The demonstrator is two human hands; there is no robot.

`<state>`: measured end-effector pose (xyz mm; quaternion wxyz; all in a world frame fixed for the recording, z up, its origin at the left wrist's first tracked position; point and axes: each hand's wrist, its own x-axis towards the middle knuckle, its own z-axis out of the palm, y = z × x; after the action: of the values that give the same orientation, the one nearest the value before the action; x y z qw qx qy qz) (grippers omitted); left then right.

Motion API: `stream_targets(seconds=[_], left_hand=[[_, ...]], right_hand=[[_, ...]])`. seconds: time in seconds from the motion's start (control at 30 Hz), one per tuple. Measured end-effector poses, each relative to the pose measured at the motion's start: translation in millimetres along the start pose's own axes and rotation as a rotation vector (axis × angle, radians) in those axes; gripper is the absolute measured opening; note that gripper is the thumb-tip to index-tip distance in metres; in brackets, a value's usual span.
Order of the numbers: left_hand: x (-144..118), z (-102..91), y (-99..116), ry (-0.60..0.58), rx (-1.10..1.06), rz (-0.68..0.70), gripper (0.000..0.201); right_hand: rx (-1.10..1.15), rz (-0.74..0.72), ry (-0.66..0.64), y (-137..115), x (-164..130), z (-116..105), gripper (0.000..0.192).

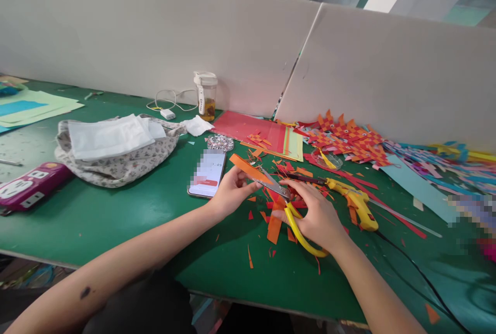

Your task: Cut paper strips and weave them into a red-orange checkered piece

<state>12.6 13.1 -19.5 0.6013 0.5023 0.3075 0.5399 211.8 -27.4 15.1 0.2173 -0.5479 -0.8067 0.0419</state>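
My left hand (229, 191) pinches an orange paper strip (248, 168) and holds it just above the green table (116, 215). In my right hand (318, 215) are yellow-handled scissors (295, 223), with their metal blades (273, 184) at the strip's right end. Orange and red paper scraps (274, 226) lie under and around both hands. A phone (207, 174) with a lit screen lies just left of my left hand.
A yellow glue gun (354, 201) with a black cord lies right of my hands. Woven red-orange paper pieces (344, 140), red and green sheets (259, 132), a floral bag (116, 161), a power strip (27, 187), a jar (206, 95) and white partition boards (155, 40) surround the work area.
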Motion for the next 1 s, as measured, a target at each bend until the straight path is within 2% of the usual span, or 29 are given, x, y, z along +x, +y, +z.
stream_targets(seconds=[0.6,1.0], left_hand=[[-1.5,-0.1,4.4,0.020,0.131,0.022,0.034],[-1.0,0.5,5.7,-0.004,0.075,0.025,0.034]], right_hand=[[0.049,0.021,0.012,0.9,0.4,1.2,0.043],[0.054,0.031,0.019,4.4,-0.2,2.8,0.037]])
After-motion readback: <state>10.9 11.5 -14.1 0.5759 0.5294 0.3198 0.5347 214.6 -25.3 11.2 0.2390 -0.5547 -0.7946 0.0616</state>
